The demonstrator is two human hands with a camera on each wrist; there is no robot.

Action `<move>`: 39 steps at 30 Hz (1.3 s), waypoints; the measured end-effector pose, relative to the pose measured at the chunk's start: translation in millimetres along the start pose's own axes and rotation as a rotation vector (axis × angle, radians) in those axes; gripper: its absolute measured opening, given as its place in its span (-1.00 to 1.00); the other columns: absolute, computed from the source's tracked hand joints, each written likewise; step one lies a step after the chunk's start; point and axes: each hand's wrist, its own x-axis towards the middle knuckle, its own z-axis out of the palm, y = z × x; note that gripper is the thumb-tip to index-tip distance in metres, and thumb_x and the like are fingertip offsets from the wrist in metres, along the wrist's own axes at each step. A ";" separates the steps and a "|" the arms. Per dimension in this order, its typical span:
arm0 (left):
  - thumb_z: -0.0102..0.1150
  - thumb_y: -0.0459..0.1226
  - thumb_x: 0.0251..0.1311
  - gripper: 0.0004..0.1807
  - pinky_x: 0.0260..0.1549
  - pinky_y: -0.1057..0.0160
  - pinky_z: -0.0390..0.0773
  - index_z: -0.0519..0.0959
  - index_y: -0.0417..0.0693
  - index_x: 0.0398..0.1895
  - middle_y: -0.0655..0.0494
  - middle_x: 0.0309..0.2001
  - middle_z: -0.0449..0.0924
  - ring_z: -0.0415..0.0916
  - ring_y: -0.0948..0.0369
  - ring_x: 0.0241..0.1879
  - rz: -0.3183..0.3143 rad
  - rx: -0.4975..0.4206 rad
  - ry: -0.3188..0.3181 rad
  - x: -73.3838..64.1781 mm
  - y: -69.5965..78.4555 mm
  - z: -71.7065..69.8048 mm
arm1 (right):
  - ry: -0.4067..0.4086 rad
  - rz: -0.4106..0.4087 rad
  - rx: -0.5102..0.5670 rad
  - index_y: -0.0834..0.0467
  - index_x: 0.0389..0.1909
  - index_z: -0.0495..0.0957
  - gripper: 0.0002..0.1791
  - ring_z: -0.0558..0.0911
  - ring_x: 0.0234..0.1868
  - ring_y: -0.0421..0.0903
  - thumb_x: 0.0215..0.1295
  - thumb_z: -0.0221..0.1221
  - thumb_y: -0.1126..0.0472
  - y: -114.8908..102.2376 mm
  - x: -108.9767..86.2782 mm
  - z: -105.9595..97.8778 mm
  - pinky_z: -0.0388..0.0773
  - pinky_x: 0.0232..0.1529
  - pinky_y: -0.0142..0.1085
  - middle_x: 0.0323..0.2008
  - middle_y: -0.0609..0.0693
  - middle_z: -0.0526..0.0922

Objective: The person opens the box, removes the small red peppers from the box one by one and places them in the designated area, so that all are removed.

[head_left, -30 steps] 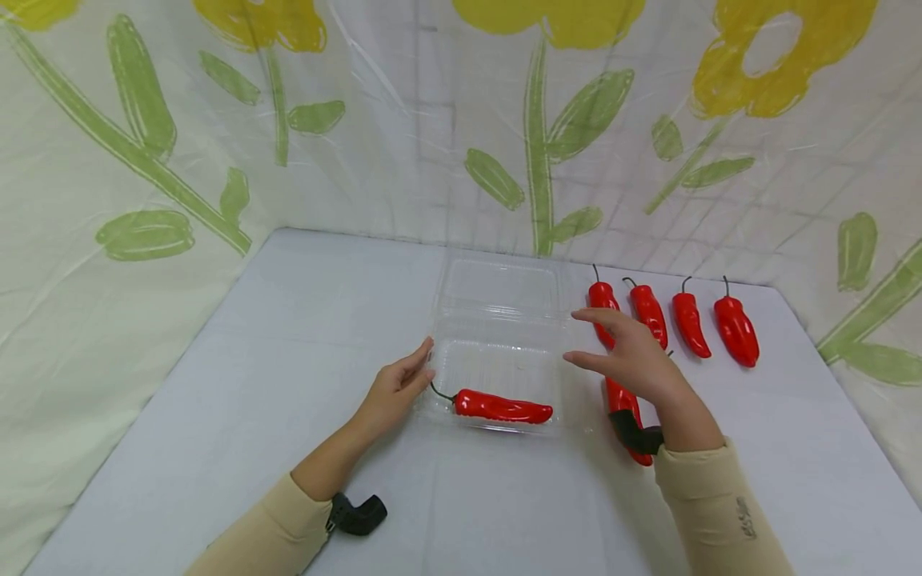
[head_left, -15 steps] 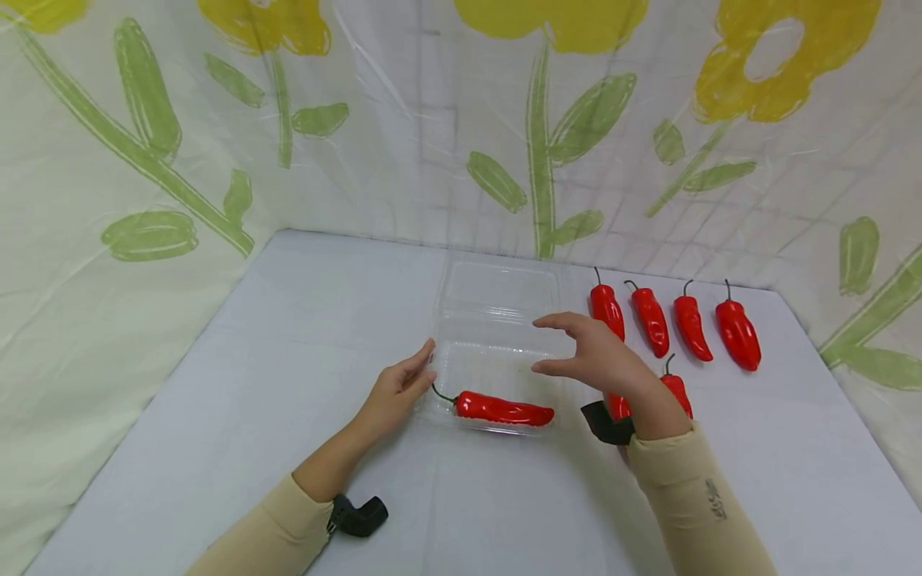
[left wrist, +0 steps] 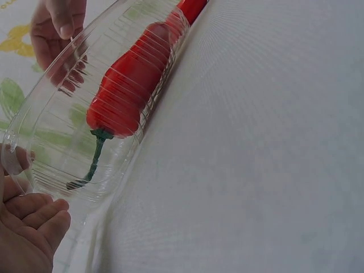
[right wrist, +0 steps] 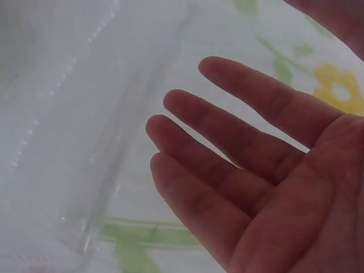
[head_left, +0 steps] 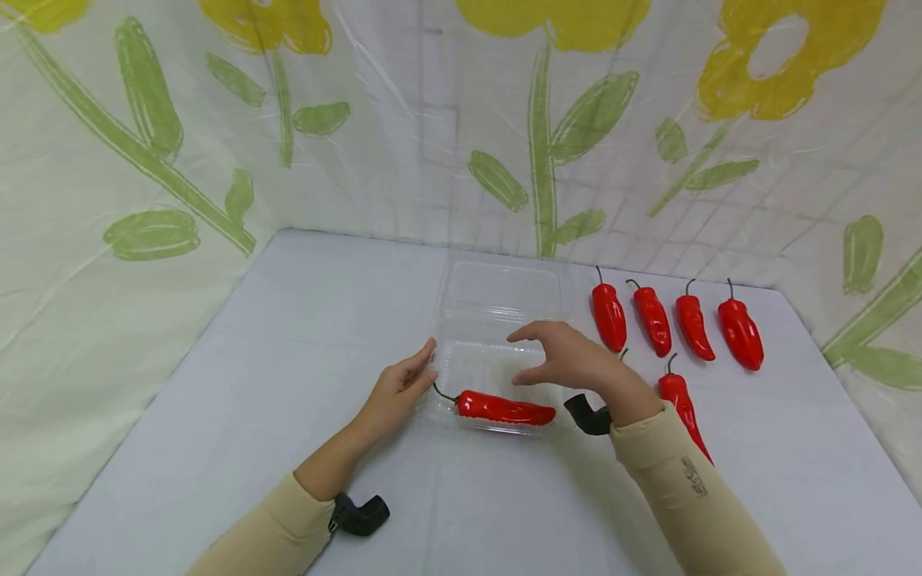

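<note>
A clear plastic clamshell box [head_left: 468,364] lies open at the middle of the table, its lid [head_left: 500,284] folded back. Along its near side lies one red pepper [head_left: 504,408], green stem pointing left; the left wrist view shows this pepper [left wrist: 122,91] through the ribbed wall. My left hand [head_left: 392,392] touches the box's left end with nearly straight fingers. Above the right part of the box is my right hand [head_left: 569,360], thumb and fingers spread apart. Seen from the right wrist, that hand [right wrist: 273,165] holds nothing.
Several red peppers [head_left: 651,320] stand in a row at the back right of the white table [head_left: 288,320]. Nearer, another pepper [head_left: 680,404] is partly covered by the right sleeve [head_left: 684,480]; a stem shows behind the right wrist. A flower-printed curtain [head_left: 396,160] hangs behind.
My right hand has moved left, from beside the peppers to over the box, uncovering peppers at the right. The left hand, box and pepper inside stay put.
</note>
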 end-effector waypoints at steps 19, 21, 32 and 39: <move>0.02 -0.35 0.29 -0.43 0.26 0.14 0.24 0.18 -0.33 0.33 -0.15 0.37 0.17 0.18 0.03 0.34 0.003 0.000 -0.008 1.1 -2.0 0.3 | -0.141 0.007 -0.098 0.15 0.13 0.48 -0.38 0.43 0.17 0.08 -0.03 0.39 0.19 -6.6 16.5 16.2 0.56 0.07 -0.06 0.12 0.12 0.51; 0.02 -0.36 0.29 -0.43 0.25 0.12 0.25 0.18 -0.34 0.33 -0.17 0.36 0.16 0.18 0.01 0.34 0.012 0.004 -0.011 0.9 -2.3 0.1 | -0.151 0.008 -0.101 0.15 0.12 0.49 -0.38 0.44 0.15 0.07 -0.05 0.40 0.20 -7.4 17.4 17.9 0.56 0.06 -0.07 0.10 0.11 0.52; 0.02 -0.35 0.29 -0.44 0.26 0.14 0.25 0.18 -0.32 0.33 -0.15 0.37 0.16 0.18 0.03 0.35 -0.005 -0.004 -0.006 -0.1 0.3 -0.2 | -0.195 0.049 -0.158 0.10 0.07 0.52 -0.37 0.50 0.00 -0.04 -0.13 0.44 0.20 -12.3 22.2 31.0 0.66 -0.14 -0.22 0.00 0.04 0.56; 0.02 -0.34 0.29 -0.43 0.26 0.14 0.25 0.18 -0.30 0.34 -0.14 0.37 0.16 0.18 0.04 0.35 -0.008 0.002 -0.006 0.2 0.0 -0.1 | -0.222 0.041 -0.207 0.10 0.06 0.53 -0.40 0.52 -0.10 -0.08 -0.11 0.44 0.18 -15.5 23.2 36.3 0.66 -0.18 -0.23 -0.09 0.00 0.60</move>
